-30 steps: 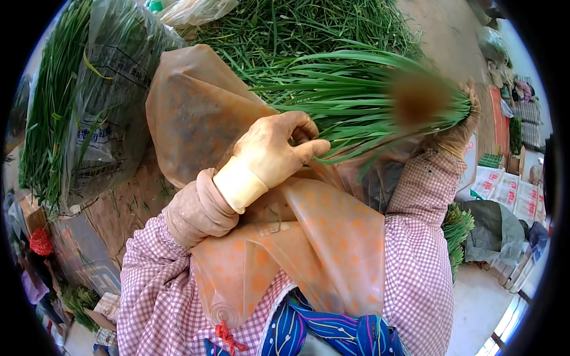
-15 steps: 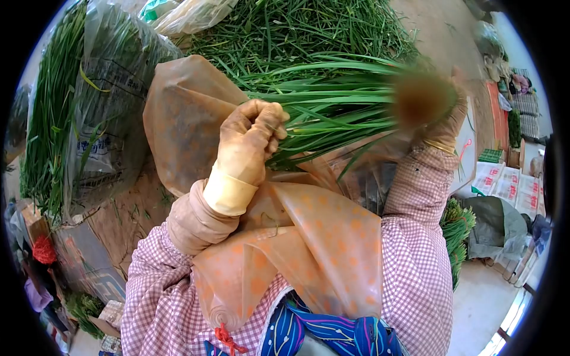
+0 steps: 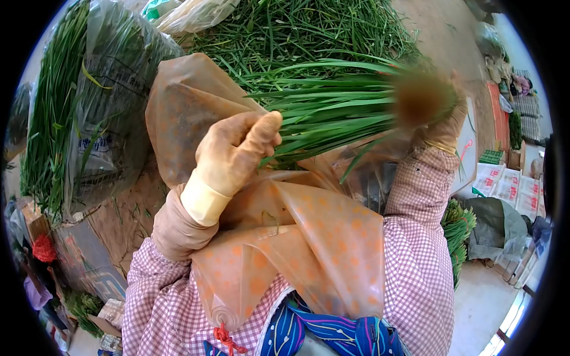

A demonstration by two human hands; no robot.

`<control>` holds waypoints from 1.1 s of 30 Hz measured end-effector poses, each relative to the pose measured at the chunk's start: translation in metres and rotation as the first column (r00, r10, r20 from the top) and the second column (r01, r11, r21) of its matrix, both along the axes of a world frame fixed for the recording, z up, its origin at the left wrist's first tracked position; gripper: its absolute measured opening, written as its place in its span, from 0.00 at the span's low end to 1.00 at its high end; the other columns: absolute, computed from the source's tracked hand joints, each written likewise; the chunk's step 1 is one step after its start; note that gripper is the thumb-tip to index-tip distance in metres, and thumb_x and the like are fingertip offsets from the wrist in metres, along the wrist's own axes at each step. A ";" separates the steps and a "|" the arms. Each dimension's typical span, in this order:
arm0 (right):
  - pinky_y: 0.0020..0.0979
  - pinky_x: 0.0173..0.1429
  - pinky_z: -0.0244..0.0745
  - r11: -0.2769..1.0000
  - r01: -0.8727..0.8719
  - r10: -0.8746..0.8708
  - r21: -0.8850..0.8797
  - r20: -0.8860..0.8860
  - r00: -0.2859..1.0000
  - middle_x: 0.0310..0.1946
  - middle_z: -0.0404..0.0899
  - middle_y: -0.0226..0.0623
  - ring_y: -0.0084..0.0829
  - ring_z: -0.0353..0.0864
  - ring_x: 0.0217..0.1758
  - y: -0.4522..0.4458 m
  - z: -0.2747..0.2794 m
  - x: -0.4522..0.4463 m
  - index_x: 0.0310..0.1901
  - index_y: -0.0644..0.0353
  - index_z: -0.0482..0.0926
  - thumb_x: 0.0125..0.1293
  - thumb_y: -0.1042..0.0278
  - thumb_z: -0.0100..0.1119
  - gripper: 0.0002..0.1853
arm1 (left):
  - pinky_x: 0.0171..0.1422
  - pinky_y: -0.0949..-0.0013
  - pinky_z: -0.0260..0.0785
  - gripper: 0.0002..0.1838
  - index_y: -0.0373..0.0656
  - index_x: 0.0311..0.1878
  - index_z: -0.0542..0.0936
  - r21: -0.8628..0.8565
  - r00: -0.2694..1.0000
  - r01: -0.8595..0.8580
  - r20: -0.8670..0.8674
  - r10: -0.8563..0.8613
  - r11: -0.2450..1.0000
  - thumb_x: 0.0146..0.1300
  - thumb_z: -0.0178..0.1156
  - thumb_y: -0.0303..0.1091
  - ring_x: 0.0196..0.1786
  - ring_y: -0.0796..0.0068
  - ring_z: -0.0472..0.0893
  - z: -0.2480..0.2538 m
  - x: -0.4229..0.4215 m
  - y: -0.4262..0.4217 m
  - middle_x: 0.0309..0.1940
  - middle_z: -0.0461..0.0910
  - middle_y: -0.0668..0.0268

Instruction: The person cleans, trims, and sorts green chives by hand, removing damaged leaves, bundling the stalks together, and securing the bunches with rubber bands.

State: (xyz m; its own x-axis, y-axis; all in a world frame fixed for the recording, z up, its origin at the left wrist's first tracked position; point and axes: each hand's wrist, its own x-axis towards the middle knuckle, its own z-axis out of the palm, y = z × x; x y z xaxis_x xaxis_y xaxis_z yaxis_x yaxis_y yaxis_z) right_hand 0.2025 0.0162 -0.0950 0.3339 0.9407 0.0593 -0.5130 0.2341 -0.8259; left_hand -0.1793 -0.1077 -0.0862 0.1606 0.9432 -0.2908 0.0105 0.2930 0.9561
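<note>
Nearest, between 5 and 6 o'clock, lies a blue patterned cloth [image 3: 338,329], with a knotted red tie [image 3: 225,338] just beside it toward 7. Above them a translucent, orange-spotted plastic apron [image 3: 332,237] drapes in folds between two checked sleeves.

At 10 o'clock the gloved left hand [image 3: 234,145] is raised over the apron, fingers curled in and thumb pressed against them, right at the leaf tips of the green bunch [image 3: 338,107]; whether it pinches a blade I cannot tell. The bunch lies at 1 o'clock, its long leaves fanning toward the left hand. At 2 o'clock the gloved right hand [image 3: 448,124] grasps the bunch's gathered end, though a brown blur hides most of its fingers.

Beyond, at 12 o'clock, spreads a loose pile of green leaves [image 3: 297,29], with a pale plastic bag [image 3: 199,15] beside it at 11. At 10, beyond the left hand, long leaves stand partly inside a clear printed plastic wrap [image 3: 113,101].

Farther out, a red mesh-like bundle [image 3: 43,248] sits between 8 and 9 o'clock, and white packs with red print [image 3: 507,187] lie at 3.
</note>
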 end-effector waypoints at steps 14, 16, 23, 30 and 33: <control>0.46 0.60 0.72 0.999 -0.036 0.035 -0.036 -0.010 0.999 0.33 0.76 0.37 0.38 0.77 0.42 0.002 -0.005 0.001 0.55 0.69 0.69 0.63 0.73 0.58 0.20 | 0.30 0.81 0.60 0.14 0.41 0.34 0.81 0.095 0.944 0.226 -0.266 -0.194 0.970 0.66 0.61 0.43 0.26 0.88 0.69 -0.012 0.031 0.013 0.22 0.76 0.74; 0.42 0.58 0.74 0.997 -0.021 0.019 -0.068 -0.037 0.999 0.33 0.77 0.37 0.37 0.77 0.42 0.003 -0.005 0.001 0.55 0.70 0.68 0.63 0.73 0.58 0.21 | 0.29 0.82 0.59 0.13 0.41 0.33 0.81 0.064 0.988 0.152 -0.034 -0.150 0.986 0.67 0.61 0.41 0.25 0.88 0.68 -0.011 0.032 0.016 0.22 0.76 0.74; 0.36 0.51 0.78 0.989 0.085 -0.082 -0.124 0.023 0.996 0.31 0.78 0.37 0.34 0.79 0.38 0.004 -0.009 0.012 0.45 0.68 0.73 0.64 0.73 0.57 0.11 | 0.23 0.83 0.62 0.11 0.43 0.36 0.80 -0.094 0.780 -0.415 0.475 0.407 0.905 0.69 0.59 0.41 0.22 0.85 0.73 -0.006 0.000 0.027 0.24 0.79 0.70; 0.32 0.46 0.81 0.974 0.093 -0.085 -0.205 0.046 0.995 0.30 0.80 0.36 0.32 0.81 0.36 0.011 -0.024 0.034 0.36 0.65 0.77 0.64 0.73 0.57 0.04 | 0.26 0.80 0.65 0.10 0.39 0.39 0.81 -0.068 0.989 -0.138 -0.063 0.134 0.988 0.67 0.61 0.36 0.22 0.83 0.74 0.010 -0.021 -0.004 0.26 0.81 0.68; 0.32 0.45 0.82 0.969 0.052 -0.059 -0.243 -0.021 0.998 0.30 0.81 0.36 0.32 0.82 0.35 0.017 -0.024 0.043 0.36 0.64 0.77 0.64 0.73 0.57 0.04 | 0.32 0.77 0.70 0.10 0.38 0.42 0.82 0.056 0.974 0.026 -0.227 -0.013 0.998 0.61 0.64 0.32 0.26 0.82 0.77 -0.002 -0.011 -0.015 0.27 0.82 0.65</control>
State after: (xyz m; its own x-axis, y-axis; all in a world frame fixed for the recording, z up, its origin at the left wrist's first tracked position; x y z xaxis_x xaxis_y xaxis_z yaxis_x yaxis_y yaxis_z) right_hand 0.2452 0.0329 -0.1194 0.3843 0.9058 -0.1784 -0.5282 0.0572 -0.8472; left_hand -0.1901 -0.1230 -0.0886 0.1152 0.9569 -0.2667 0.2334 0.2349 0.9436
